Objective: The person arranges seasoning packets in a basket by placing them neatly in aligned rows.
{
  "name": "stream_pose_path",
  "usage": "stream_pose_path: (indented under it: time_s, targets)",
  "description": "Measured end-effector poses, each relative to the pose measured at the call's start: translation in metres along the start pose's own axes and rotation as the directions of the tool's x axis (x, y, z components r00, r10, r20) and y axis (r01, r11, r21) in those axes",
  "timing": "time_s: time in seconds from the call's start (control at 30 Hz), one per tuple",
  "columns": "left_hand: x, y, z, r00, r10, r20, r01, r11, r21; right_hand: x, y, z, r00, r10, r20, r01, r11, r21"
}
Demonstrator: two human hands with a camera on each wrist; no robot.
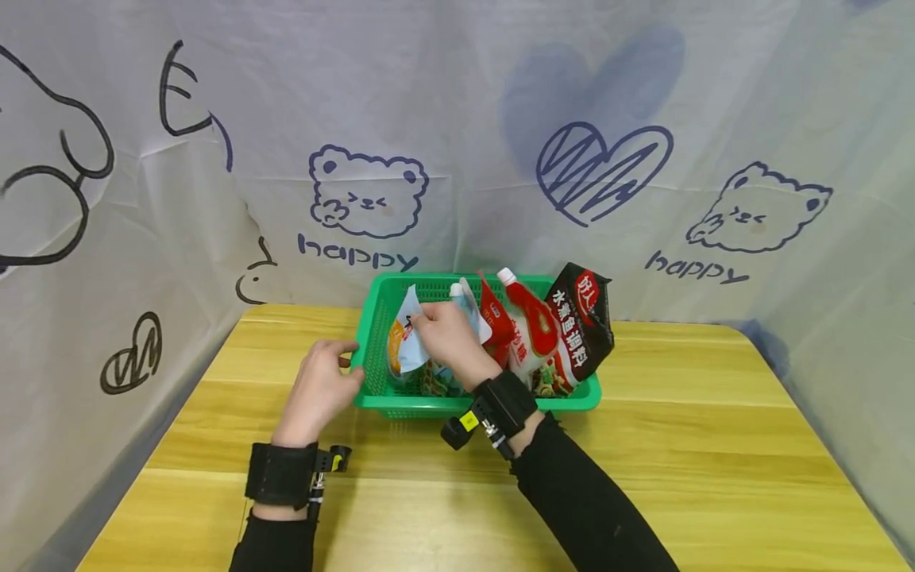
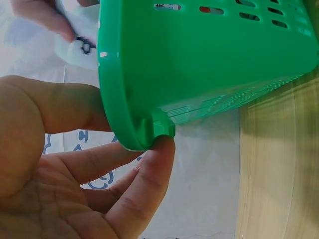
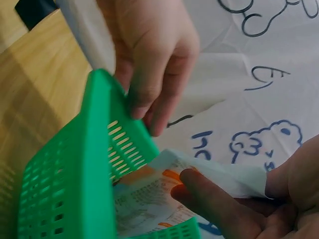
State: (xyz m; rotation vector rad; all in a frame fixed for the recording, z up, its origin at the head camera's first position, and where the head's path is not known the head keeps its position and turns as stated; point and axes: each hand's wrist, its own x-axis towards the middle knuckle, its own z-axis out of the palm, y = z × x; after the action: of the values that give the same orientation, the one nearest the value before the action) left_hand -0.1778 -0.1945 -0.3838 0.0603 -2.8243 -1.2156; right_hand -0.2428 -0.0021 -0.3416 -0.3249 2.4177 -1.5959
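A green plastic basket (image 1: 407,403) with slotted sides stands on the table. My left hand (image 1: 318,389) pinches its rim at the left end, the thumb on one side and fingertips on the other, as the left wrist view shows (image 2: 112,164). Over the basket, my right hand (image 1: 453,342) holds a white and orange packet (image 1: 404,349) between thumb and fingers. The packet is upright inside the left part of the basket, and its printed face shows in the right wrist view (image 3: 154,199). The packet's lower end is partly hidden by the basket.
Right of my right hand, the basket also holds a red packet (image 1: 496,322), a white-capped red and white pouch (image 1: 532,326) and a black seasoning bag (image 1: 582,318) leaning past the rim. A pale capped pouch (image 1: 466,300) is partly covered. A white drawn-on cloth (image 1: 457,119) hangs behind.
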Motion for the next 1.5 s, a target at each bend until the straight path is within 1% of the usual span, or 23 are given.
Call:
stream_pose_path:
  time_s: [0.1, 0.3, 0.33, 0.53, 0.67, 0.93, 1.07, 1.13, 1.23, 1.27, 1.3, 1.33, 1.37, 1.4, 1.47, 1.5]
  targets:
    - [0.000, 0.001, 0.001, 1.000, 0.003, 0.005, -0.003, 1.000, 0.000, -0.001, 0.005, 0.000, 1.000, 0.001, 0.000, -0.001, 1.000, -0.002]
    - [0.000, 0.002, 0.001, 1.000, 0.013, 0.004, -0.013, 1.000, 0.004, -0.002, 0.007, -0.001, 0.999, -0.044, -0.013, 0.044, 0.999, -0.007]
    - [0.000, 0.002, 0.001, 1.000, 0.013, 0.005, -0.014, 1.000, 0.003, -0.001, 0.007, -0.001, 0.999, -0.040, -0.014, 0.040, 0.999, -0.001]
    - [0.002, 0.003, 0.002, 1.000, 0.014, 0.001, -0.014, 1.000, 0.011, -0.002, 0.005, 0.002, 0.999, 0.045, 0.005, -0.045, 0.992, 0.116]
    - [0.004, 0.004, 0.002, 1.000, 0.014, 0.007, -0.014, 1.000, 0.012, -0.006, 0.004, 0.002, 0.999, 0.049, 0.006, -0.049, 0.993, 0.111]
    - [0.009, 0.007, 0.006, 0.999, 0.027, 0.027, -0.027, 1.000, 0.000, -0.013, 0.009, -0.004, 1.000, 0.008, 0.007, -0.008, 0.997, 0.074]
    - [0.011, 0.006, 0.008, 0.999, 0.034, 0.041, -0.033, 0.999, -0.006, -0.021, 0.011, -0.010, 1.000, -0.024, 0.017, 0.024, 0.999, 0.034]
    - [0.012, 0.005, 0.008, 0.998, 0.035, 0.045, -0.034, 0.999, -0.009, -0.028, 0.011, -0.014, 0.998, -0.054, 0.021, 0.054, 0.998, 0.019]
    - [0.013, 0.000, 0.007, 0.998, 0.045, 0.035, -0.045, 0.999, 0.012, -0.042, 0.010, -0.022, 0.989, -0.146, 0.000, 0.146, 0.989, 0.015]
    - [0.013, -0.001, 0.006, 0.998, 0.053, 0.029, -0.054, 0.998, 0.023, -0.047, 0.011, -0.026, 0.980, -0.197, -0.016, 0.197, 0.980, 0.027]
    - [0.012, -0.004, 0.005, 0.998, 0.061, 0.021, -0.062, 0.997, 0.036, -0.051, 0.012, -0.029, 0.964, -0.264, -0.040, 0.265, 0.964, 0.030]
    - [0.011, -0.007, 0.004, 0.997, 0.071, 0.009, -0.072, 0.996, 0.051, -0.056, 0.014, -0.034, 0.944, -0.323, -0.069, 0.326, 0.945, 0.028]
    - [0.010, -0.010, 0.003, 0.996, 0.086, -0.005, -0.086, 0.994, 0.070, -0.060, 0.015, -0.039, 0.917, -0.385, -0.105, 0.390, 0.921, 0.024]
    - [0.010, -0.013, 0.002, 0.995, 0.102, -0.020, -0.100, 0.991, 0.087, -0.064, 0.018, -0.044, 0.887, -0.441, -0.141, 0.446, 0.895, 0.010]
    - [0.008, -0.020, 0.001, 0.990, 0.134, -0.044, -0.128, 0.985, 0.120, -0.072, 0.024, -0.056, 0.806, -0.550, -0.218, 0.551, 0.832, -0.059]
    - [0.007, -0.023, 0.000, 0.987, 0.149, -0.053, -0.140, 0.981, 0.136, -0.076, 0.027, -0.062, 0.770, -0.586, -0.253, 0.582, 0.807, -0.099]
